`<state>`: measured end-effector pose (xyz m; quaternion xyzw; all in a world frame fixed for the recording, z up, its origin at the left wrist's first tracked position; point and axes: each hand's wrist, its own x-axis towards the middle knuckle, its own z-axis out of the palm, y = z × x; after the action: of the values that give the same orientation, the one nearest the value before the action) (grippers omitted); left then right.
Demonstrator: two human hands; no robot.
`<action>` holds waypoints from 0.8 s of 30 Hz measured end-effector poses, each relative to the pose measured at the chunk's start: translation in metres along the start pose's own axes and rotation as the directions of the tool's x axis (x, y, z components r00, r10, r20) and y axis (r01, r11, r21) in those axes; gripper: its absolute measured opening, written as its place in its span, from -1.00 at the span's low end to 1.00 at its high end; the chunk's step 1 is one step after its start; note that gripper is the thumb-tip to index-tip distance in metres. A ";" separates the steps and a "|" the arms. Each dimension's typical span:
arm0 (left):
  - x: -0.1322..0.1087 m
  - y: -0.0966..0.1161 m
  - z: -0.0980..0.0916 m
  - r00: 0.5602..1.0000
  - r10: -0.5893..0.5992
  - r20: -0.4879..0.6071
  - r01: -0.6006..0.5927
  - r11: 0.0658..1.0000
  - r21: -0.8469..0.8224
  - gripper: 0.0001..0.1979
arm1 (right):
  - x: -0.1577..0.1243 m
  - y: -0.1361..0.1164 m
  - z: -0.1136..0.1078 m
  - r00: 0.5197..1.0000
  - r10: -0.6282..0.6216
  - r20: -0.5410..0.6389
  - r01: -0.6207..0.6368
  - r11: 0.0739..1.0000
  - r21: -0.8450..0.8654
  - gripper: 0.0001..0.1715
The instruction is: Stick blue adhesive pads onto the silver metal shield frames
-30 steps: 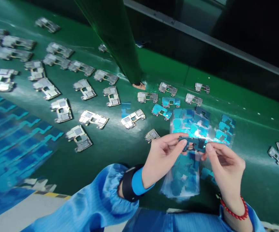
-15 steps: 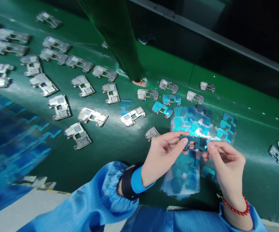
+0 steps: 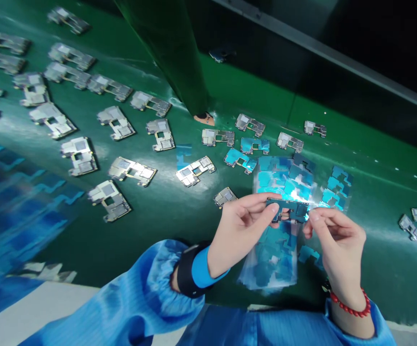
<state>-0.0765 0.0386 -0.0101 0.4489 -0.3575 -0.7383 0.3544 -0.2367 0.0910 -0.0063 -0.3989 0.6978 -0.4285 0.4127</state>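
A dark circuit board (image 3: pixel 296 210) with a cut-out is held over a stack of blue film sheets. My left hand (image 3: pixel 242 230) grips its left end, thumb on the upper face and fingers behind. At its right end my right hand (image 3: pixel 336 238) has thumb and forefinger pinched together. A bright blue glint shows at those fingertips, but I cannot tell whether it is film. Beneath the board, the film sheets (image 3: pixel 273 262) carry die-cut blue pieces. Two boards with blue film on top, a nearer one (image 3: pixel 239 160) and a farther one (image 3: pixel 254 145), lie beyond the stack.
Several bare circuit boards (image 3: pixel 132 170) are spread over the green mat (image 3: pixel 150 216), mostly to the left. More film pieces (image 3: pixel 336 185) lie to the right. Blurred blue sheets (image 3: pixel 20 206) cover the left side. A green-wrapped post (image 3: pixel 172 53) stands at the back.
The view has shifted slightly, so the boards on the left sit farther left. The held board tips a little, its upper face showing more evenly. Both hands keep nearly the same pose.
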 end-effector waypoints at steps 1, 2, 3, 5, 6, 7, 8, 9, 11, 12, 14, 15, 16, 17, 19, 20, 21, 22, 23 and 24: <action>0.000 0.000 0.000 1.000 0.010 0.000 -0.010 1.000 0.003 -0.71 | 0.000 0.000 0.000 1.000 0.001 -0.001 -0.001 1.000 -0.004 -0.71; 0.000 0.000 0.000 1.000 0.020 0.003 -0.020 1.000 0.008 -0.71 | 0.000 -0.001 0.000 1.000 0.002 -0.002 -0.002 1.000 -0.010 -0.71; 0.000 0.000 0.000 1.000 0.030 0.003 -0.030 0.999 0.015 -0.72 | 0.000 -0.001 0.000 1.000 0.002 -0.001 -0.002 1.000 -0.015 -0.72; 0.001 0.000 0.000 0.999 0.043 0.006 -0.043 0.999 0.032 -0.73 | 0.000 -0.001 -0.001 1.000 -0.008 -0.004 0.008 1.000 -0.012 -0.73; 0.001 0.001 0.000 0.999 0.044 0.009 -0.044 0.998 0.040 -0.73 | 0.000 -0.001 -0.001 1.000 -0.014 -0.008 0.014 1.000 -0.004 -0.73; 0.001 0.001 0.000 0.999 0.040 0.006 -0.040 0.998 0.044 -0.73 | 0.000 0.000 -0.001 1.000 -0.020 -0.018 0.020 1.000 0.007 -0.74; 0.001 0.001 0.001 0.999 0.034 0.002 -0.034 0.998 0.046 -0.73 | 0.000 0.000 -0.001 0.999 -0.023 -0.033 0.023 1.000 0.018 -0.75; 0.001 0.002 0.001 1.000 0.028 -0.002 -0.028 0.999 0.046 -0.72 | 0.001 0.001 -0.002 0.999 -0.022 -0.049 0.024 0.999 0.028 -0.75; 0.001 0.003 0.000 1.000 0.017 -0.009 -0.017 0.999 0.043 -0.70 | 0.002 0.003 -0.002 0.997 -0.020 -0.073 0.023 0.999 0.034 -0.76; 0.000 0.003 0.000 1.000 0.014 -0.009 -0.013 0.999 0.041 -0.69 | 0.003 0.005 -0.002 0.996 -0.022 -0.081 0.025 0.999 0.033 -0.77; 0.000 0.004 0.000 1.000 0.006 -0.007 -0.006 0.999 0.040 -0.68 | 0.003 0.008 -0.003 0.995 -0.031 -0.091 0.033 0.999 0.029 -0.77; 0.000 0.004 -0.001 1.000 0.003 -0.008 -0.003 0.999 0.037 -0.68 | 0.004 0.009 -0.003 0.995 -0.031 -0.098 0.033 0.999 0.026 -0.76; 0.000 0.004 -0.001 1.000 -0.001 -0.007 0.001 0.999 0.034 -0.68 | 0.004 0.010 -0.002 0.994 -0.024 -0.103 0.027 0.999 0.022 -0.75; 0.000 0.003 -0.001 1.000 -0.007 -0.006 0.008 1.000 0.030 -0.68 | 0.003 0.011 -0.002 0.995 -0.012 -0.101 0.014 1.000 0.017 -0.74; 0.001 0.003 0.000 1.000 -0.020 -0.008 0.020 1.000 0.018 -0.67 | 0.003 0.012 -0.001 0.997 0.018 -0.079 -0.017 1.000 0.008 -0.70; 0.001 0.003 0.000 1.000 -0.025 -0.005 0.025 1.000 0.012 -0.66 | 0.003 0.012 0.000 0.997 0.031 -0.067 -0.030 1.000 0.006 -0.68; 0.001 0.003 0.001 0.999 -0.033 -0.003 0.033 0.999 0.008 -0.66 | 0.004 0.011 0.001 0.998 0.041 -0.057 -0.041 0.999 0.008 -0.67; 0.001 0.003 0.001 0.999 -0.039 0.002 0.039 0.999 0.003 -0.64 | 0.004 0.011 0.002 0.998 0.053 -0.047 -0.052 0.999 0.016 -0.66; 0.001 0.003 0.001 0.999 -0.046 0.007 0.046 0.999 -0.005 -0.63 | 0.004 0.011 0.002 0.997 0.066 -0.037 -0.065 0.997 0.027 -0.65; 0.001 0.003 0.001 0.999 -0.050 0.009 0.050 0.999 -0.020 -0.63 | 0.004 0.012 0.002 0.996 0.084 -0.028 -0.082 0.996 0.038 -0.64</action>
<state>-0.0767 0.0366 -0.0080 0.4511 -0.3400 -0.7525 0.3387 -0.2384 0.0903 -0.0189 -0.3556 0.7119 -0.4295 0.4269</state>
